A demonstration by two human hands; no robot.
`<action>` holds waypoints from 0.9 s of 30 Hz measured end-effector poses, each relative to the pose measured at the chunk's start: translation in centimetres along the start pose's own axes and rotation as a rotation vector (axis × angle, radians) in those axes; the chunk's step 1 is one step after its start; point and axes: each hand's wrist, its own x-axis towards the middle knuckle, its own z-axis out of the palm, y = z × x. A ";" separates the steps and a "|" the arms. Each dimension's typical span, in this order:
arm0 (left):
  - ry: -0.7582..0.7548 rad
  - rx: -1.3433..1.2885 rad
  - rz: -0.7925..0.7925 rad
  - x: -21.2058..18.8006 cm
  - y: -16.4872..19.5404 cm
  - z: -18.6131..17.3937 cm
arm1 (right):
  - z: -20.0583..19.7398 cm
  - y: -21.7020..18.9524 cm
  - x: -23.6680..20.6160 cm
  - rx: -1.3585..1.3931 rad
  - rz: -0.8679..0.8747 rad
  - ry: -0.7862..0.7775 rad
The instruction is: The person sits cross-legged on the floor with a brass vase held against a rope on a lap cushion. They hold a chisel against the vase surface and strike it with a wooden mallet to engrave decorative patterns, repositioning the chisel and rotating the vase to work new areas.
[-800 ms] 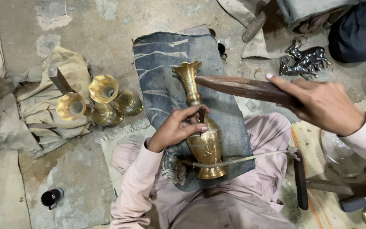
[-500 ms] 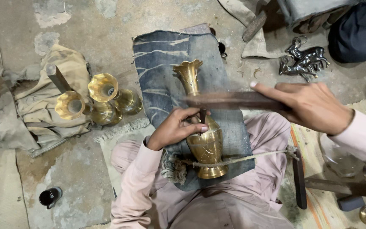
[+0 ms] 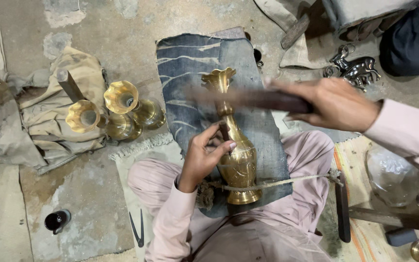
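A brass vase [image 3: 236, 160] lies on a strip of blue denim cloth [image 3: 185, 63] over my lap, its fluted mouth pointing away. A cord [image 3: 277, 183] crosses its lower body and pins it down. My left hand [image 3: 204, 155] rests on the vase's neck and pinches a small dark tool against the metal. My right hand [image 3: 333, 104] grips a dark wooden stick [image 3: 248, 98], blurred in motion, held level above the vase's neck.
Two more brass vases [image 3: 117, 114] lie on crumpled tan cloth [image 3: 49, 116] at left. A small black cup [image 3: 56, 221] and thin black pincers [image 3: 137, 230] sit on the concrete floor. Metal animal figures [image 3: 357, 70] lie upper right, a dark-handled tool [image 3: 343, 213] beside my right leg.
My right hand and the stick have swung left and down toward the vase's neck, now blurred. The left hand stays on the vase.
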 end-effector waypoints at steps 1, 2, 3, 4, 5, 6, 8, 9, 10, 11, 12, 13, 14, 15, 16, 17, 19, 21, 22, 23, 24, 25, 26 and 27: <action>0.027 0.005 -0.022 0.0 0.0 0.1 | -0.5 -0.5 0.4 0.118 -0.192 0.099; 0.054 0.009 -0.047 -0.2 0.0 0.2 | -0.9 -1.1 1.0 0.239 -0.379 0.204; 0.074 0.016 -0.075 -0.3 0.0 0.3 | -1.2 -1.8 1.2 0.367 -0.555 0.319; 0.082 0.026 -0.088 -0.5 0.1 0.4 | -1.8 -2.1 1.2 0.195 -0.417 0.193; 0.098 0.034 -0.095 -0.6 0.2 0.5 | -2.4 -2.3 1.5 0.020 -0.280 0.072; 0.116 0.045 -0.101 -0.6 0.4 0.5 | -2.9 -2.7 1.7 -0.156 -0.137 -0.039; 0.122 0.002 -0.067 -0.7 0.6 0.6 | -3.2 -3.6 2.2 0.101 -0.349 0.213; 0.127 -0.021 -0.051 -0.7 0.7 0.7 | -3.3 -4.0 2.4 0.231 -0.447 0.343; 0.140 -0.014 -0.050 -0.8 0.9 0.8 | -3.6 -4.1 2.6 0.030 -0.377 0.205; 0.149 -0.008 -0.052 -1.0 1.0 0.9 | -3.8 -4.2 2.7 -0.168 -0.297 0.066; 0.163 -0.003 -0.051 -1.1 1.0 1.1 | -4.0 -4.3 2.9 -0.367 -0.216 -0.073; 0.177 0.014 -0.020 -1.2 1.1 1.2 | -4.3 -4.5 3.0 -0.237 -0.232 -0.008; 0.189 0.030 0.009 -1.4 1.1 1.4 | -4.5 -4.7 3.1 -0.105 -0.246 0.056; 0.206 0.044 0.039 -1.6 1.2 1.6 | -4.8 -4.9 3.2 0.025 -0.261 0.117; 0.234 0.023 0.019 -1.9 1.1 1.8 | -5.2 -5.1 3.3 -0.047 -0.286 0.080; 0.258 0.004 0.001 -2.1 1.1 1.9 | -5.6 -5.4 3.4 -0.118 -0.307 0.047; 0.317 -0.015 -0.031 -2.5 0.9 2.4 | -6.2 -5.8 3.5 -0.203 -0.282 -0.008; 0.389 -0.016 -0.057 -2.6 0.6 2.9 | -6.6 -6.3 3.7 -0.239 -0.196 -0.054; 0.407 -0.053 -0.046 -2.8 0.5 3.1 | -6.6 -6.5 3.9 -0.100 -0.255 -0.005; 0.425 -0.089 -0.029 -2.9 0.4 3.3 | -6.6 -6.7 4.1 0.037 -0.312 0.048; 0.440 -0.123 -0.010 -2.9 0.2 3.4 | -6.6 -6.8 4.2 0.176 -0.366 0.107; 0.448 -0.152 -0.025 -3.0 0.1 3.5 | -6.6 -6.9 4.4 -0.066 -0.374 0.078; 0.457 -0.183 -0.043 -3.1 0.0 3.6 | -6.5 -7.0 4.5 -0.306 -0.379 0.046; 0.470 -0.213 -0.058 -3.2 -0.1 3.6 | -6.6 -7.0 4.6 -0.547 -0.383 0.015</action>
